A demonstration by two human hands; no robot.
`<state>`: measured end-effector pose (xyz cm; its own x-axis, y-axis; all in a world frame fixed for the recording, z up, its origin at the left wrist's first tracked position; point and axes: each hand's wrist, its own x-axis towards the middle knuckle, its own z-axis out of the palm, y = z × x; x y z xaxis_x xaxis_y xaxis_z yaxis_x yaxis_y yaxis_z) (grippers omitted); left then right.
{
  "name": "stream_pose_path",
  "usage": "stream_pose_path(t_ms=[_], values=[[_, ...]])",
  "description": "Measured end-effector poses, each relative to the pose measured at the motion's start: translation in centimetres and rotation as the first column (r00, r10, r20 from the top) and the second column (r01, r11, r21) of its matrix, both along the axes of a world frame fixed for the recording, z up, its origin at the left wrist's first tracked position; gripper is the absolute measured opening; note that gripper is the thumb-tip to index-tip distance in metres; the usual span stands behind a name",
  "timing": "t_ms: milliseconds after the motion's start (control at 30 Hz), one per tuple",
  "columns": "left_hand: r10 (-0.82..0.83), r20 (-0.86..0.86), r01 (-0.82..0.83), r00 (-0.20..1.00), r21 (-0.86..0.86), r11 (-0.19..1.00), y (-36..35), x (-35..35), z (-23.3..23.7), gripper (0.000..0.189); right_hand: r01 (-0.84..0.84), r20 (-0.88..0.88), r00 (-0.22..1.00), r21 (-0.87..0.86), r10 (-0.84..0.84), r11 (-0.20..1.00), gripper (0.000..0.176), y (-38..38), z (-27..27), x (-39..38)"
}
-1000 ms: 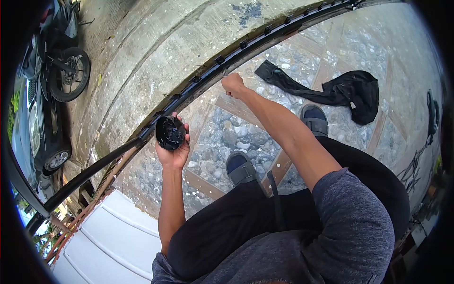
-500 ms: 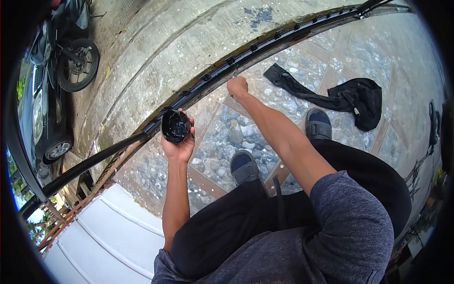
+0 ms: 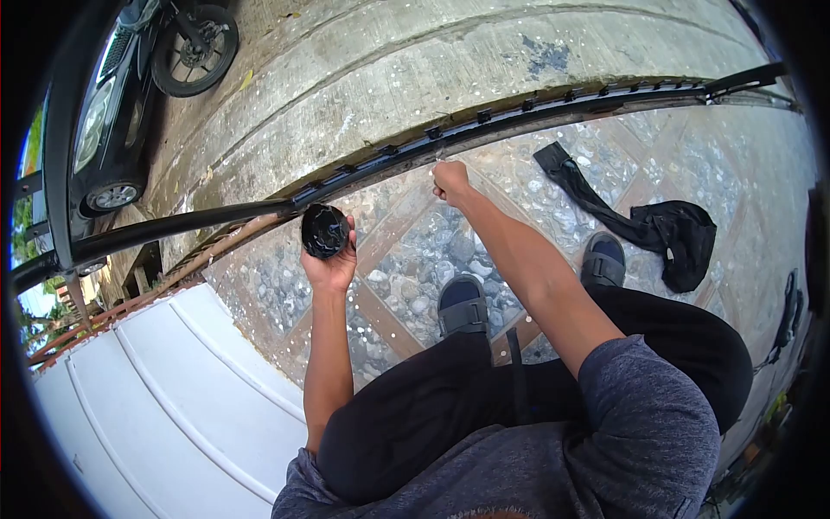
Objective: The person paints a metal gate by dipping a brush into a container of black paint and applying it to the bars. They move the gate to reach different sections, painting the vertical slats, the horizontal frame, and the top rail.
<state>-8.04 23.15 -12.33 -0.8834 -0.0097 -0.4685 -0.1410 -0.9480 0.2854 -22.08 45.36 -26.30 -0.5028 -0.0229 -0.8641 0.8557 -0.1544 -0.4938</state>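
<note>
My left hand (image 3: 332, 273) is wrapped from below around a round cup (image 3: 324, 232) of glossy black paint, its open top facing me. Thin streaks of light reflect off the paint. Further forward, my right hand (image 3: 450, 182) is closed in a fist on a slim paintbrush (image 3: 439, 156). Only a short pale piece of the brush shows past the knuckles; its handle is hidden in the fist. The brush end lies right at the lower edge of a long black metal rail (image 3: 510, 119), which has small dark brackets along it.
My sandalled feet (image 3: 463, 304) stand on pebbled paving (image 3: 411, 290). A crumpled black cloth (image 3: 679, 238) lies at the right. White ribbed panel (image 3: 186, 381) fills the lower left. Beyond the rail are a concrete strip (image 3: 389, 78), a motorcycle wheel (image 3: 197, 52) and a parked car (image 3: 108, 143).
The view has shifted, so rail, cloth and feet appear lower and further right. Both hands keep their grips, the right still at the rail and the left still holding the cup.
</note>
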Motion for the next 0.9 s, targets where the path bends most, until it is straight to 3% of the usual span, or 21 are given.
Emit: stream_pose_path(t_ms=[167, 267, 367, 467, 600, 700, 733, 800, 900], values=[[0.179, 0.077, -0.181, 0.981, 0.022, 0.983, -1.0, 2.9, -0.4, 0.044, 0.164, 0.068, 0.983, 0.065, -0.169, 0.984, 0.023, -2.6, 0.5, -0.6], [0.218, 0.052, -0.220, 0.975, 0.027, 0.975, -1.6, 4.9, 0.5, 0.044, 0.269, 0.116, 0.948, 0.203, -0.296, 0.942, 0.023, -6.3, 0.8, -0.2], [0.317, 0.083, -0.321, 0.945, 0.032, 0.947, -2.3, 7.0, 0.6, 0.045, 0.365, 0.127, 0.911, 0.193, -0.392, 0.911, 0.018, -9.0, 0.1, 0.8], [0.344, 0.035, -0.346, 0.938, 0.060, 0.936, -2.7, 7.3, 0.3, 0.046, 0.286, 0.153, 0.939, 0.144, -0.307, 0.947, 0.014, -10.6, -0.5, 0.2], [0.335, 0.055, -0.338, 0.941, 0.061, 0.939, -2.9, 7.7, 0.0, 0.045, -0.064, 0.099, 0.992, -0.083, 0.072, 0.995, 0.008, -11.7, -1.2, 1.5], [0.325, 0.067, -0.328, 0.943, 0.042, 0.944, -3.4, 7.8, -0.7, 0.046, 0.086, 0.050, 0.995, 0.026, -0.087, 0.996, 0.010, -11.5, -2.5, 1.9], [0.320, 0.083, -0.323, 0.944, 0.020, 0.946, -3.5, 8.0, -1.1, 0.046, 0.184, 0.018, 0.982, 0.152, -0.188, 0.971, 0.014, -10.7, -1.0, 1.8], [0.333, 0.110, -0.332, 0.936, -0.028, 0.943, -3.9, 8.1, -1.9, 0.047, 0.230, -0.081, 0.973, 0.272, -0.216, 0.935, 0.021, -9.4, -1.1, 1.9], [0.318, 0.119, -0.313, 0.940, -0.060, 0.948, -4.0, 7.7, -2.7, 0.052, -0.145, -0.259, 0.944, 0.226, 0.203, 0.963, 0.030, -7.2, 3.5, 3.6]])
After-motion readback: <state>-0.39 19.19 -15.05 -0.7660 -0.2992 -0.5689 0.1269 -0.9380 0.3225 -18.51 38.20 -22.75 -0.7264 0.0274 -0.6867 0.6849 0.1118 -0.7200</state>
